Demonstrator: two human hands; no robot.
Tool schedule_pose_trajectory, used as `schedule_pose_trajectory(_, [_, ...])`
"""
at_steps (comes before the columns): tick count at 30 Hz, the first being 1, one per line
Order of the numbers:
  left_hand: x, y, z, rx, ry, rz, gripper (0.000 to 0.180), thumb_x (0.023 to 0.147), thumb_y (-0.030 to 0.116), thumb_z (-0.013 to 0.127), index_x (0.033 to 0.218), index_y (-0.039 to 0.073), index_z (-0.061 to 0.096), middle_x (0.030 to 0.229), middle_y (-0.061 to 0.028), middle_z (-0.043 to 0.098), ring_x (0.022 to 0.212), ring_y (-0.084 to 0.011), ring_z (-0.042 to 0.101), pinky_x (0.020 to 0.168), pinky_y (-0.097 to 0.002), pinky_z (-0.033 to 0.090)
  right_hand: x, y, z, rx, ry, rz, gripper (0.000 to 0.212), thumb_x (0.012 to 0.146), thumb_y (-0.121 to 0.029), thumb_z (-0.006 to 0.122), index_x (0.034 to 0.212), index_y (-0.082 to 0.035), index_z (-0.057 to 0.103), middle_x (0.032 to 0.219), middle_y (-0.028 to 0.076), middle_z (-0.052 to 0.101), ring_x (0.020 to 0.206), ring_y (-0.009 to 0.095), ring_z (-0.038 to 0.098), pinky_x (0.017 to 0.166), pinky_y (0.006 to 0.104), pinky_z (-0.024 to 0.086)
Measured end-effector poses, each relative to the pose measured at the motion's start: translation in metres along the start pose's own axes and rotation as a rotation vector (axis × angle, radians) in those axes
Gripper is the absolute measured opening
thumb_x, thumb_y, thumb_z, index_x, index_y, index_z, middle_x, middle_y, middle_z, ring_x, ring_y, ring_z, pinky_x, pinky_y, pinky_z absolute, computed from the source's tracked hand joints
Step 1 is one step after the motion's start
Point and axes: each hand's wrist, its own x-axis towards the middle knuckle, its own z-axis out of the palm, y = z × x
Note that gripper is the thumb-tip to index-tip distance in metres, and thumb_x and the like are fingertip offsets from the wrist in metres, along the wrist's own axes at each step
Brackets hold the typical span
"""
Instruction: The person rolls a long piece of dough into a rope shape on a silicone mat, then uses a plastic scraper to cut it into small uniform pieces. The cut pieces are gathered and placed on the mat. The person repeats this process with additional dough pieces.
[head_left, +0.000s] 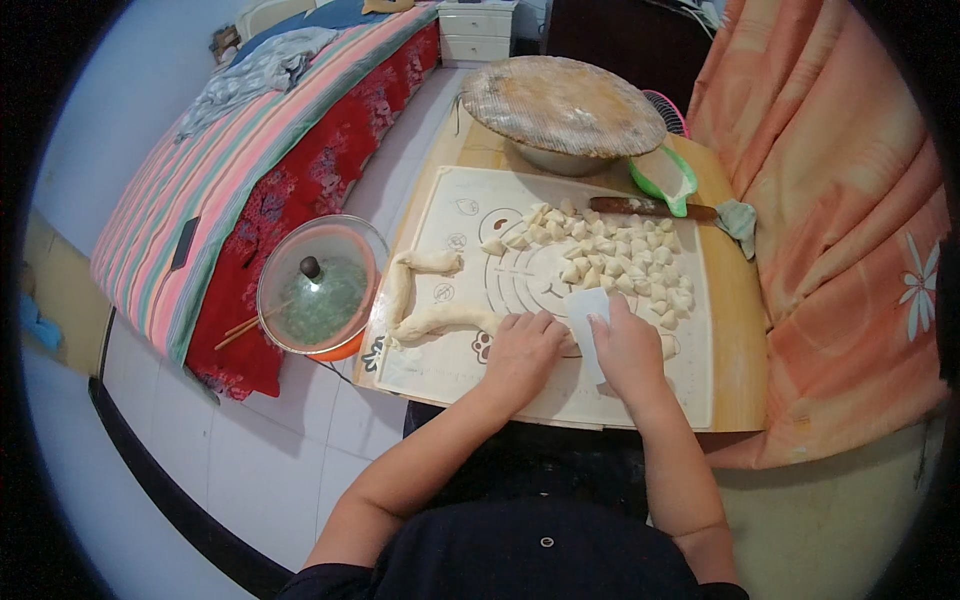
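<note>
My left hand (522,352) presses down on the near end of a long dough rope (430,318) that curls across the left of a white pastry mat (460,215). Just to its right, my right hand (628,350) grips a white plastic dough scraper (583,306), held upright with its edge down on the rope. Beyond the hands lies a pile of several cut dough pieces (600,250) on the middle of the mat.
The mat lies on a small wooden table (742,330). A round board covers a metal bowl (562,105) at the far end, with a green scoop (665,178) and a rolling pin (650,207). A lidded pot (318,287) stands left, a bed (260,150) beyond, orange fabric (840,220) right.
</note>
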Motion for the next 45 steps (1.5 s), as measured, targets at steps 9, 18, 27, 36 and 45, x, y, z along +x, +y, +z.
schedule_pose_trajectory(9, [-0.009, -0.027, -0.047, 0.155, -0.139, 0.102, 0.037, 0.078, 0.036, 0.073, 0.101, 0.01, 0.062, 0.097, -0.0073, 0.059, 0.093, -0.0251, 0.059, 0.083, -0.039, 0.045, 0.021, -0.016, 0.032, -0.127, 0.003, -0.029, 0.023, 0.094, -0.022, 0.054, 0.103, -0.001, 0.052, 0.081, 0.023, 0.068, 0.078, 0.044, 0.066, 0.072, 0.0521, 0.051])
schedule_pose_trajectory(18, [-0.038, -0.002, -0.046, 0.094, -0.059, -0.078, 0.038, 0.081, 0.034, 0.073, 0.104, 0.006, 0.06, 0.098, -0.01, 0.058, 0.095, -0.0279, 0.058, 0.08, -0.0412, 0.047, 0.018, -0.003, 0.016, -0.024, 0.026, 0.074, 0.028, 0.094, -0.026, 0.054, 0.107, -0.002, 0.051, 0.083, 0.024, 0.068, 0.08, 0.043, 0.066, 0.074, 0.0521, 0.05])
schedule_pose_trajectory(27, [-0.027, 0.005, -0.023, 0.093, -0.1, -0.162, 0.033, 0.075, 0.018, 0.071, 0.102, 0.006, 0.057, 0.097, -0.0095, 0.058, 0.095, -0.028, 0.058, 0.078, -0.0387, 0.048, 0.021, -0.018, 0.006, -0.043, -0.079, -0.093, 0.025, 0.094, -0.021, 0.054, 0.107, 0.0, 0.051, 0.081, 0.024, 0.068, 0.081, 0.043, 0.066, 0.075, 0.0517, 0.051])
schedule_pose_trajectory(36, [-0.026, -0.001, -0.027, 0.033, 0.011, -0.013, 0.024, 0.08, 0.012, 0.068, 0.102, 0.008, 0.058, 0.101, -0.0083, 0.061, 0.094, -0.0281, 0.058, 0.079, -0.0386, 0.049, 0.015, -0.016, 0.006, -0.102, -0.131, -0.071, 0.024, 0.095, -0.023, 0.053, 0.106, -0.002, 0.051, 0.084, 0.024, 0.068, 0.081, 0.042, 0.067, 0.074, 0.0512, 0.051])
schedule_pose_trajectory(45, [-0.032, -0.001, -0.023, -0.101, 0.08, -0.104, 0.018, 0.082, 0.01, 0.069, 0.097, 0.008, 0.061, 0.098, -0.0082, 0.064, 0.092, -0.0292, 0.061, 0.08, -0.0385, 0.05, -0.007, -0.025, 0.0, -0.053, -0.072, -0.166, 0.023, 0.096, -0.025, 0.052, 0.101, -0.002, 0.05, 0.076, 0.023, 0.067, 0.074, 0.043, 0.066, 0.07, 0.0524, 0.051])
